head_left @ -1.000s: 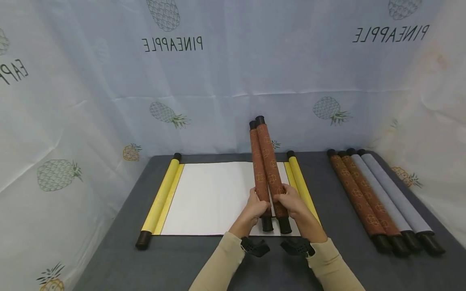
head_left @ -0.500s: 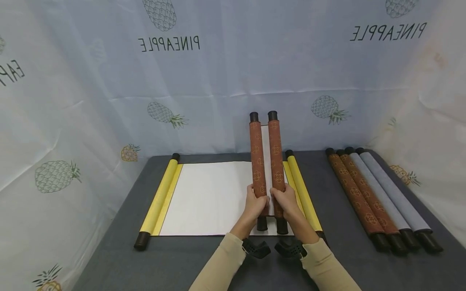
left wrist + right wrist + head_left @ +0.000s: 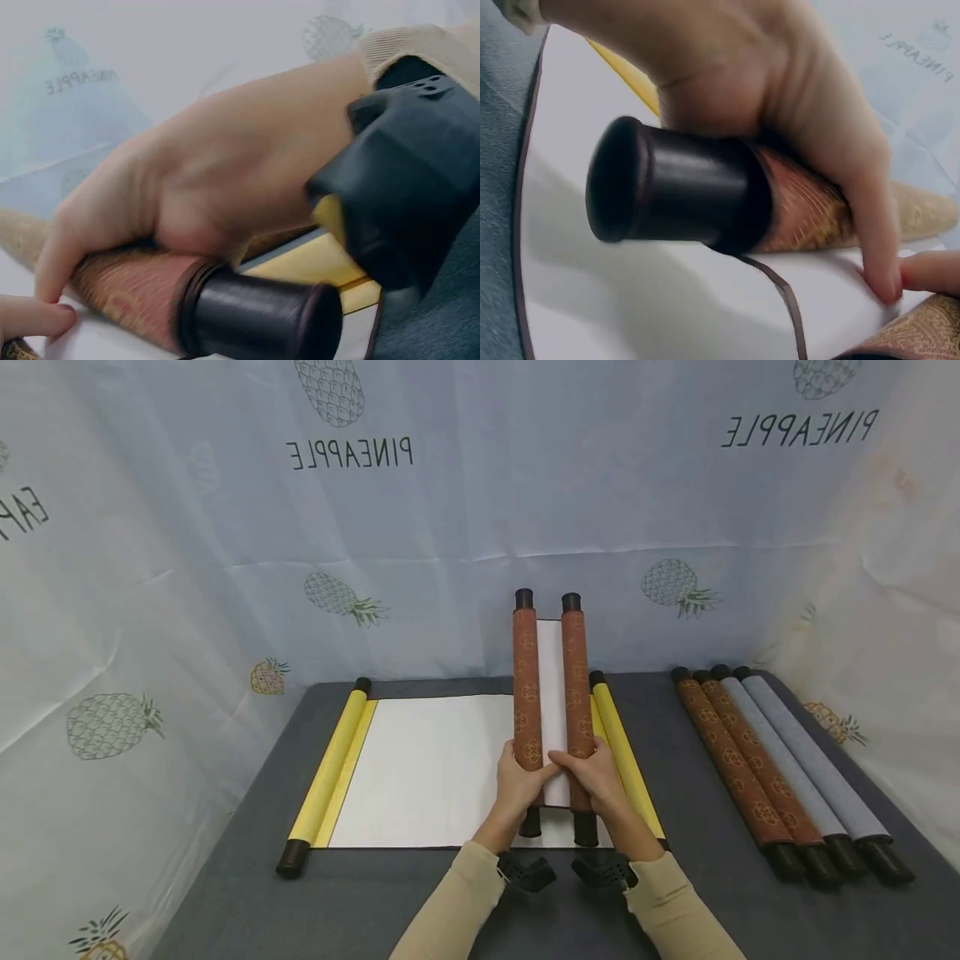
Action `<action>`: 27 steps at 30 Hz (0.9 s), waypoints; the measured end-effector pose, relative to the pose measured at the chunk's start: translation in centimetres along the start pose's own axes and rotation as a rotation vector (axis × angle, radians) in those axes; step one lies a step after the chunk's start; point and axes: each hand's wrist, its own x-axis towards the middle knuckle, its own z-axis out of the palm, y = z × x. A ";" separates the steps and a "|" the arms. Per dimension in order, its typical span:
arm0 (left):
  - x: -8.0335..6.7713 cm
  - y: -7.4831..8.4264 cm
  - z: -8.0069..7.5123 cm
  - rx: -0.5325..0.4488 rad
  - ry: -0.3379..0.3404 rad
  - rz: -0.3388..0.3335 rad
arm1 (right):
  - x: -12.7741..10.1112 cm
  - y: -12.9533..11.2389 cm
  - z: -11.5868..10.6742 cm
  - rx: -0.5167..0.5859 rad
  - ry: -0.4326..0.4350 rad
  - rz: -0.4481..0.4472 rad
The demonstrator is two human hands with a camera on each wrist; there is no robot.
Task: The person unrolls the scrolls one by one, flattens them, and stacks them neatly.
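Note:
A red-brown patterned scroll with black end knobs is held partly unrolled over the middle of the table. My left hand (image 3: 519,783) grips its left roll (image 3: 527,693) near the lower end, and my right hand (image 3: 596,774) grips the right roll (image 3: 576,693). Between the rolls shows a narrow strip of white paper (image 3: 551,693). Both thumbs reach inward over that strip, their tips close together. In the left wrist view, the left roll's black knob (image 3: 259,311) sticks out below the palm; the right wrist view shows the other black knob (image 3: 682,184).
Beneath lies an unrolled yellow-edged scroll (image 3: 435,768) with a white sheet, its left roll (image 3: 330,768) and right roll (image 3: 630,760) at the sides. On the right, several rolled brown and grey scrolls (image 3: 810,760) lie side by side. A pineapple-print curtain (image 3: 480,510) hangs behind.
The two brown rolls were side by side, tops together; they have moved apart and now stand nearly parallel. White paper has come into view between them, slightly wider than half a second ago.

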 end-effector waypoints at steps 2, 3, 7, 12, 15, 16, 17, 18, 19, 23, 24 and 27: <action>0.2 0.1 -0.3 0.002 -0.011 0.002 | 0.1 0.0 -0.2 -0.007 -0.011 0.002; 0.3 0.1 -0.4 0.008 -0.017 -0.005 | 0.2 -0.1 -0.4 -0.010 -0.014 0.007; 0.7 0.4 -1.3 0.032 -0.064 -0.037 | 0.4 -0.2 -0.9 -0.036 -0.020 0.015; 1.0 0.6 -2.5 0.048 -0.131 -0.070 | 0.6 -0.2 -1.6 -0.090 -0.023 0.019; 1.2 0.8 -3.0 0.065 -0.157 -0.064 | 0.7 -0.2 -2.1 -0.115 -0.027 -0.002; 1.3 0.8 -3.1 0.072 -0.161 -0.056 | 0.7 -0.2 -2.2 -0.118 -0.028 -0.014; 1.3 0.9 -3.3 0.073 -0.166 -0.049 | 0.7 -0.2 -2.3 -0.117 -0.029 -0.025; 1.4 0.9 -3.4 0.074 -0.170 -0.039 | 0.7 -0.3 -2.4 -0.117 -0.034 -0.037; 1.4 1.0 -3.6 0.075 -0.172 -0.030 | 0.7 -0.3 -2.5 -0.114 -0.040 -0.044; 1.6 1.1 -4.2 0.084 -0.192 0.000 | 0.5 -0.6 -2.9 -0.103 -0.079 -0.056; 1.6 1.1 -4.3 0.092 -0.194 0.007 | 0.5 -0.7 -3.0 -0.110 -0.085 -0.051; 1.8 1.1 -4.6 0.117 -0.198 0.016 | 0.3 -0.9 -3.1 -0.137 -0.092 -0.032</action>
